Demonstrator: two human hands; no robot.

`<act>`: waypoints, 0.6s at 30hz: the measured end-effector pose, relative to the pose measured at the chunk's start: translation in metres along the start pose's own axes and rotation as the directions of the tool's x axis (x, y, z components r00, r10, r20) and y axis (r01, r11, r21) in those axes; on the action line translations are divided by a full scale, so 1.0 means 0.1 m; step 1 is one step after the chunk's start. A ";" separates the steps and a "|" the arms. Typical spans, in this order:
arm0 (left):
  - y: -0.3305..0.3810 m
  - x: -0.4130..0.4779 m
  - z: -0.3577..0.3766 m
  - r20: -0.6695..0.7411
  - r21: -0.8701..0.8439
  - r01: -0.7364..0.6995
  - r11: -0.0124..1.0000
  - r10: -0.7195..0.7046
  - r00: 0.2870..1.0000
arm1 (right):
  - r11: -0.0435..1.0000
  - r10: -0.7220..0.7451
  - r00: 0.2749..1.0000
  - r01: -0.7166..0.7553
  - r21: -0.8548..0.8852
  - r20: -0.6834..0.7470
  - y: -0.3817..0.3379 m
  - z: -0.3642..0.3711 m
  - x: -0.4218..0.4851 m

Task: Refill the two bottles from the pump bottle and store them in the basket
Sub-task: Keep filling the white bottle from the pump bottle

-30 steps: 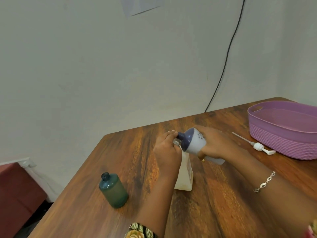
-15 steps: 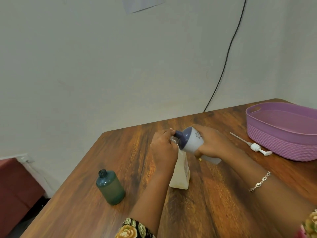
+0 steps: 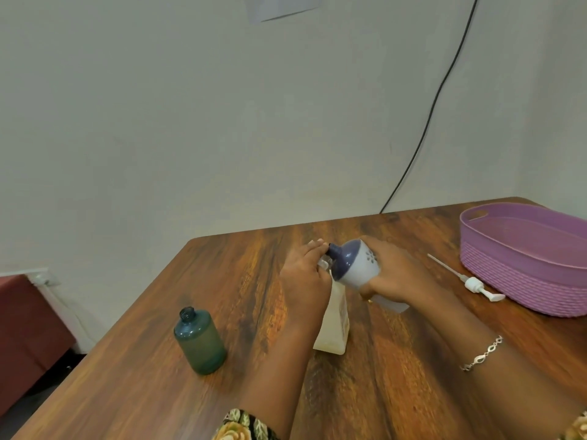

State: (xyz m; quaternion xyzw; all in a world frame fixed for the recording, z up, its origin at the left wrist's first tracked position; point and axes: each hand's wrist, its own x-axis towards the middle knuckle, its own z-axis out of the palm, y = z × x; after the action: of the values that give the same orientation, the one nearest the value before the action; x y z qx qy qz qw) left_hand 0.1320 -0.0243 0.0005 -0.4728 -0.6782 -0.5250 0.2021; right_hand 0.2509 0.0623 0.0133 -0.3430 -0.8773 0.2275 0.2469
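Right hand [image 3: 397,274] grips the tilted white bottle [image 3: 359,271] (spout leftward); left hand [image 3: 305,277] pinches the clear bottle [image 3: 336,325] at its neck.

Soft even light, slight blur.

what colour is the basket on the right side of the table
The basket is lilac purple, best seen in the head view.

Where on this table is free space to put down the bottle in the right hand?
Bare wood lies between the green bottle and the clear bottle, and behind the left hand and right hand toward the far table edge. It is crowded by the basket, where the loose pump lies beside it.
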 end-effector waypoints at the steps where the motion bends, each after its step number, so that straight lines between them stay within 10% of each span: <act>1: 0.00 0.02 -0.03 0.001 0.005 0.006 1.000 -0.006 1.000 | 1.000 0.001 1.000 -0.001 0.011 0.003 0.00 0.00 0.01; 18: 0.05 0.06 -0.12 0.262 0.176 0.007 0.984 -0.054 0.964 | 1.000 -0.006 1.000 0.005 0.026 0.005 0.02 -0.02 0.03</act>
State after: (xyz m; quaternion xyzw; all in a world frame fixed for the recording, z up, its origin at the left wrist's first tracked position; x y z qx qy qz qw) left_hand 0.1304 -0.0327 0.0119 -0.5090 -0.7495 -0.3989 0.1415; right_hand 0.2510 0.0660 0.0150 -0.3368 -0.8758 0.2389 0.2498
